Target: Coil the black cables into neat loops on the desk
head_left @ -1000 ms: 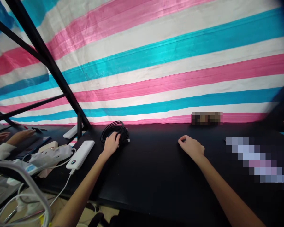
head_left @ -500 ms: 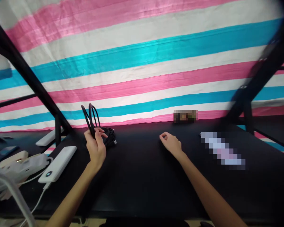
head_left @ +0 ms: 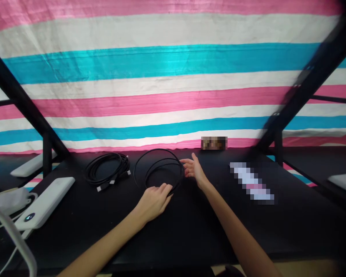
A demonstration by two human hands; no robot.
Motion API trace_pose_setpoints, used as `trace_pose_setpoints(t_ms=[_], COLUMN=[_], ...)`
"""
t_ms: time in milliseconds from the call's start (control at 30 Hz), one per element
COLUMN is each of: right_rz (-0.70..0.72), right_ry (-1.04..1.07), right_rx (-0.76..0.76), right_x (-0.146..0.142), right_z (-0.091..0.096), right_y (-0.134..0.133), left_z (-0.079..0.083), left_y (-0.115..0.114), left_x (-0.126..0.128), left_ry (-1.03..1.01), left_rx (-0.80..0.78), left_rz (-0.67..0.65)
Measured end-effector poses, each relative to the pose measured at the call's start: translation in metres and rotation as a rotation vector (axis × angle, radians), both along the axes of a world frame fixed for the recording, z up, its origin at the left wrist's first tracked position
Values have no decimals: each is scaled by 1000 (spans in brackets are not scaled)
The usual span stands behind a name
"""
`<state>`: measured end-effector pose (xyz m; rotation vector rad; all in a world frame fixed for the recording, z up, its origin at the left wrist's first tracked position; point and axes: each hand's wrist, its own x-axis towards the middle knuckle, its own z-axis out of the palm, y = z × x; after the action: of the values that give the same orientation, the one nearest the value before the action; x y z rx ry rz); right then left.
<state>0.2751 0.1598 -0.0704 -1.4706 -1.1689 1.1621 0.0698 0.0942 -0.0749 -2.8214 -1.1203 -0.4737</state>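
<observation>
My left hand (head_left: 157,200) is closed on the near side of a loosely coiled black cable (head_left: 161,159), whose loops stand out above the black tabletop. Just right of the loops is my right hand (head_left: 193,169), fingers stretched and thumb up, its fingertips close to the cable's right edge; I cannot tell whether they touch. A second coil of black cable (head_left: 93,168) with several silver plugs lies flat to the left of my left hand, apart from it.
A white power bank (head_left: 50,202) with a small round display lies at the left, a white power strip (head_left: 13,202) beyond it. Black frame bars (head_left: 29,104) slant up on both sides. A blurred-out strip (head_left: 252,182) lies at the right, a blurred-out small item (head_left: 214,143) at the back.
My left hand has carried its cable rightward and down to the middle of the table, off the other coil. My right hand has opened beside the loops. The view has turned slightly right.
</observation>
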Motion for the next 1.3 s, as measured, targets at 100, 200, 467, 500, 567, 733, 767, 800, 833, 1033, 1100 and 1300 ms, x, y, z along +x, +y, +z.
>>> trace_pose_setpoints(t_ms=[100, 200, 467, 500, 567, 733, 767, 800, 833, 1033, 1100, 1300], right_rz=[1, 40, 133, 147, 173, 281, 286, 277, 255, 90, 50, 13], right_ry=[-9, -23, 29, -9, -80, -93, -105, -117, -124, -137, -136, 44], right_rx=[20, 28, -70, -41, 42, 207, 230, 244, 249, 265, 274, 224], right_x=[-3, -9, -16, -17, -20, -26, -26, -26, -26, -23, -23, -26], right_z=[-5, -8, -5, -6, -7, -4, -4, -3, -3, -3, 0, 9], right_y=[-2, -5, -9, -10, -13, -18, -18, -18, -17, -16, -17, -20], left_z=[3, 10, 14, 10, -1, -13, -12, -10, -6, 11, 13, 19], left_y=[-1, 2, 47, 51, 56, 52, 51, 49, 48, 45, 46, 49], left_x=[-3, -10, -54, -61, -70, -69, -67, -65, -63, -64, -67, -75], left_ry=[-5, -130, -406, -397, -405, -631, -707, -783, -853, -1083, -1130, -1250], left_rx=[-102, -220, -8, -40, -144, -374, -434, -500, -569, -791, -691, -610], left_rz=[-56, -53, 528, 598, 654, 566, 532, 498, 468, 397, 428, 525])
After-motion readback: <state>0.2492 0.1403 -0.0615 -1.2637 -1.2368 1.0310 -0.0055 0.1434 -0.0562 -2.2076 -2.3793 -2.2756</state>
